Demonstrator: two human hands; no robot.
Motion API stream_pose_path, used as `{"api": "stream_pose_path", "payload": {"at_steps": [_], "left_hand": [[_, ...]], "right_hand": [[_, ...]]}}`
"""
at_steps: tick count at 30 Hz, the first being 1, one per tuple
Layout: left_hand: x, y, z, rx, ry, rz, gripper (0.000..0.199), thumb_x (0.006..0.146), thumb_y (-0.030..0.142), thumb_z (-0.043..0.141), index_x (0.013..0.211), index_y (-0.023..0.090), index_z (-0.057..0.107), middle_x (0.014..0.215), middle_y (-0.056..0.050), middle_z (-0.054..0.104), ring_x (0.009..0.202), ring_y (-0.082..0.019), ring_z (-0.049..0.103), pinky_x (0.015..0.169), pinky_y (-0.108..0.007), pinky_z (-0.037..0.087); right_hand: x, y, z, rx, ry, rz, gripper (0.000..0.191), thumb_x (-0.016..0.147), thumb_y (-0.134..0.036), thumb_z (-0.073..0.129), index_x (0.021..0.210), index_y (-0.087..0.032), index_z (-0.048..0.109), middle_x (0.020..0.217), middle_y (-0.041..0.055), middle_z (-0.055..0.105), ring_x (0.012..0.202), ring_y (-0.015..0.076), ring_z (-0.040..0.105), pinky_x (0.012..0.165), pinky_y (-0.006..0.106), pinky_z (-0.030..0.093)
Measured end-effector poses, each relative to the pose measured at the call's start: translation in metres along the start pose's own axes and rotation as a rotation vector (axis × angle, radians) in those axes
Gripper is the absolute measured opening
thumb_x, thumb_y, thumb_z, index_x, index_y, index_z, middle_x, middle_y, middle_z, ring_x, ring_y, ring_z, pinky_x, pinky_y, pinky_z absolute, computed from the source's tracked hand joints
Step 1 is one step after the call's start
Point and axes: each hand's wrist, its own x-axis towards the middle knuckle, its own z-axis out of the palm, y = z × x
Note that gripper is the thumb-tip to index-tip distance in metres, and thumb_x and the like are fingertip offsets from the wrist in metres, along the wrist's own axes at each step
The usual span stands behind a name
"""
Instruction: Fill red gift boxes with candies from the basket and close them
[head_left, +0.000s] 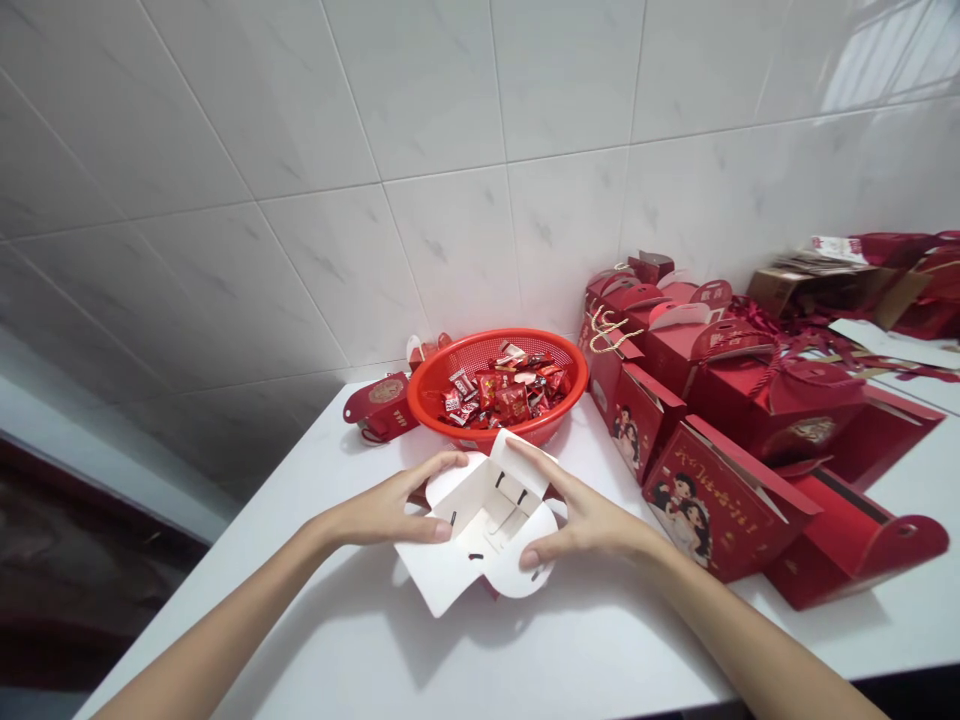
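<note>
White-lined cardboard box [480, 520]: before red plastic basket [424, 400]
Your grip: left hand [394, 508], right hand [581, 515] pinching flaps [439, 578]
Care: bend gently

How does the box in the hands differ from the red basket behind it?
The box shows white inside; the basket is red.
The box has spread flaps; the basket has a smooth, rounded rim.
The left hand and right hand hold the box; neither touches the basket.
Wrapped sweets lie in the basket; none show in the box.
Shared: both open upward.
</note>
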Motion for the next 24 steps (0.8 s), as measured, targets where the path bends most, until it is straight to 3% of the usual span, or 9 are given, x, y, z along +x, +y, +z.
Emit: {"api": "stream_pose_path", "payload": {"at_steps": [4, 9, 12, 14, 16, 18, 20, 22, 24], "left_hand": [[-0.008, 0.013, -0.014, 0.136, 0.063, -0.096, 0.084, 0.074, 0.056, 0.075, 0.148, 0.027, 0.044, 0.151, -0.010, 0.047, 0.130, -0.036, 0.050, 0.099, -0.040, 0.048], [-0.013, 0.044, -0.045, 0.296, 0.172, -0.040, 0.043, 0.086, 0.051, 0.064, 0.118, 0.022, 0.070, 0.117, -0.008, 0.072, 0.103, -0.026, 0.065, 0.086, -0.033, 0.051], [0.002, 0.057, -0.063, 0.361, 0.349, 0.027, 0.037, 0.087, 0.050, 0.061, 0.105, 0.020, 0.075, 0.097, -0.006, 0.075, 0.081, -0.021, 0.064, 0.072, -0.028, 0.049], [0.020, 0.060, -0.071, 0.393, 0.399, 0.047, 0.034, 0.086, 0.047, 0.062, 0.100, 0.020, 0.076, 0.097, -0.006, 0.075, 0.081, -0.020, 0.064, 0.073, -0.028, 0.047], [0.043, 0.057, -0.077, 0.436, 0.336, 0.023, 0.030, 0.084, 0.042, 0.061, 0.092, 0.019, 0.078, 0.092, -0.004, 0.075, 0.080, -0.020, 0.064, 0.075, -0.027, 0.046], [0.068, 0.052, -0.078, 0.519, 0.218, -0.096, 0.025, 0.081, 0.038, 0.060, 0.075, 0.019, 0.076, 0.075, -0.002, 0.072, 0.071, -0.017, 0.061, 0.068, -0.025, 0.043], [0.090, 0.043, -0.077, 0.537, 0.152, -0.164, 0.015, 0.070, 0.031, 0.068, 0.061, 0.020, 0.073, 0.062, 0.000, 0.068, 0.065, -0.017, 0.060, 0.063, -0.024, 0.042], [0.109, 0.034, -0.075, 0.547, 0.119, -0.218, 0.008, 0.059, 0.028, 0.074, 0.064, 0.022, 0.075, 0.065, 0.001, 0.070, 0.066, -0.018, 0.061, 0.061, -0.023, 0.042], [0.122, 0.026, -0.073, 0.562, 0.126, -0.279, 0.024, 0.051, 0.031, 0.080, 0.073, 0.023, 0.077, 0.078, -0.002, 0.075, 0.073, -0.022, 0.065, 0.062, -0.024, 0.043]], "right_hand": [[0.002, 0.005, 0.003, -0.088, 0.002, -0.041, 0.128, 0.057, -0.035, 0.094, 0.160, -0.031, 0.017, 0.165, 0.0079, 0.021, 0.148, 0.0334, 0.029, 0.120, 0.047, 0.028], [0.003, 0.011, 0.005, -0.207, 0.006, -0.063, 0.127, 0.059, -0.041, 0.092, 0.160, -0.026, 0.018, 0.167, 0.0102, 0.016, 0.152, 0.0323, 0.018, 0.123, 0.047, 0.018], [0.002, 0.009, 0.006, -0.217, 0.014, -0.054, 0.126, 0.059, -0.044, 0.092, 0.160, -0.024, 0.018, 0.167, 0.0106, 0.013, 0.153, 0.0320, 0.016, 0.123, 0.046, 0.018], [0.002, 0.007, 0.008, -0.189, 0.011, -0.042, 0.126, 0.059, -0.044, 0.092, 0.160, -0.025, 0.018, 0.167, 0.0102, 0.012, 0.153, 0.0323, 0.017, 0.122, 0.045, 0.024], [0.001, 0.006, 0.009, -0.170, 0.010, -0.032, 0.126, 0.059, -0.044, 0.092, 0.160, -0.025, 0.018, 0.167, 0.0101, 0.015, 0.152, 0.0327, 0.020, 0.120, 0.044, 0.028], [0.002, 0.006, 0.010, -0.164, 0.011, -0.026, 0.128, 0.058, -0.044, 0.092, 0.160, -0.025, 0.018, 0.166, 0.0109, 0.018, 0.151, 0.0335, 0.022, 0.119, 0.044, 0.029], [0.002, 0.007, 0.010, -0.168, 0.016, -0.021, 0.128, 0.057, -0.045, 0.092, 0.160, -0.024, 0.019, 0.165, 0.0116, 0.021, 0.150, 0.0348, 0.025, 0.119, 0.045, 0.031], [0.003, 0.008, 0.010, -0.188, 0.026, -0.017, 0.127, 0.057, -0.046, 0.092, 0.160, -0.024, 0.022, 0.165, 0.0122, 0.022, 0.148, 0.0357, 0.028, 0.118, 0.046, 0.031], [0.003, 0.010, 0.009, -0.212, 0.033, -0.004, 0.126, 0.056, -0.046, 0.092, 0.159, -0.024, 0.023, 0.164, 0.0129, 0.024, 0.147, 0.0361, 0.031, 0.117, 0.046, 0.032]]}}
